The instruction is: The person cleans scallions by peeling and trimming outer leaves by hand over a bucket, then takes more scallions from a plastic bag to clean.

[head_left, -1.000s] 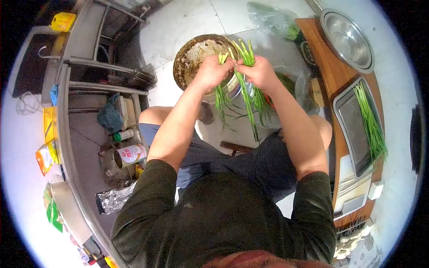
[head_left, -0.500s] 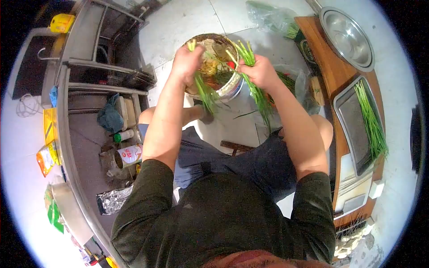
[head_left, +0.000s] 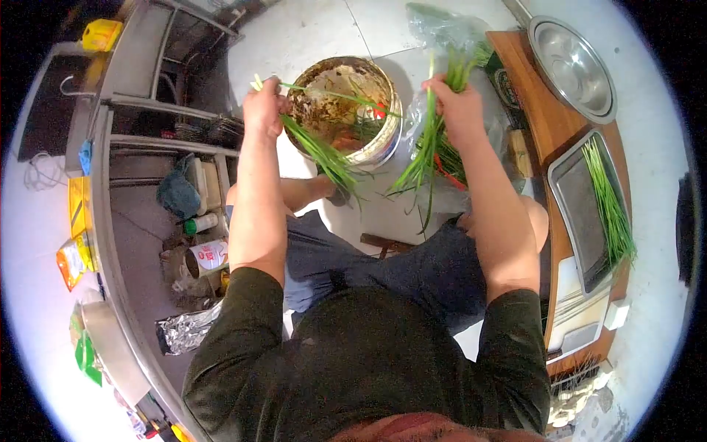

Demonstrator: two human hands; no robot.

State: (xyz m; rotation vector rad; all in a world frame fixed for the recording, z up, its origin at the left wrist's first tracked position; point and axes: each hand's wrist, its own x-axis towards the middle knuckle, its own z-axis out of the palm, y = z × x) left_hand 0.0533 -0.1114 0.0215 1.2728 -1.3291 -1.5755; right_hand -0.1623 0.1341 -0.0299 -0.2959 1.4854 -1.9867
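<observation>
At left, the left hand (head_left: 265,109) is closed around one bunch of green stalks (head_left: 318,152), beside one bucket (head_left: 386,147) containing green scraps (head_left: 366,130), then the right hand (head_left: 460,114) grips a second bunch (head_left: 427,149), and one metal tray (head_left: 578,210) contains a third bunch (head_left: 610,202).

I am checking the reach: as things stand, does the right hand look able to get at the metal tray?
Probably yes: the metal tray lies just outside the right arm, with nothing visible blocking the way. But the right hand grips green stalks, which it would likely put down first.
</observation>
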